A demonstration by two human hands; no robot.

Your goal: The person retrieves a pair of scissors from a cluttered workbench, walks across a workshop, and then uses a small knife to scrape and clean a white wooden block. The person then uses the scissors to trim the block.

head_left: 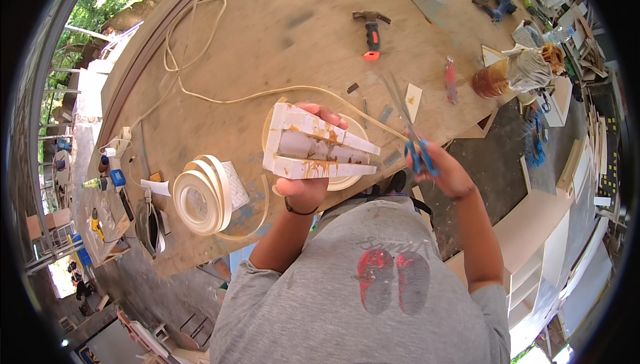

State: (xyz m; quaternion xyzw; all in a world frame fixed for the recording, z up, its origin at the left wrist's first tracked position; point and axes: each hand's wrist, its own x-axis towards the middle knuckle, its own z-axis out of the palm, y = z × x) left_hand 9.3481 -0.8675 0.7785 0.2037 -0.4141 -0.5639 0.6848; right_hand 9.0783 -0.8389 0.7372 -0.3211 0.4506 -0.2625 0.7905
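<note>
The left hand grips a white U-shaped wooden channel piece, fingers wrapped round its left end; its long axis runs left to right, open side up, glue-stained, above the tabletop edge. The right hand holds blue-handled scissors, fingers through the loops, blades pointing up-left. Rolls of white edge banding lie left; a hammer lies beyond.

1. Left hand: its palm is covered by the white wooden piece.
2. Scissors: handles buried in the right hand.
3. Far clutter by the jar is too small to make out.
</note>
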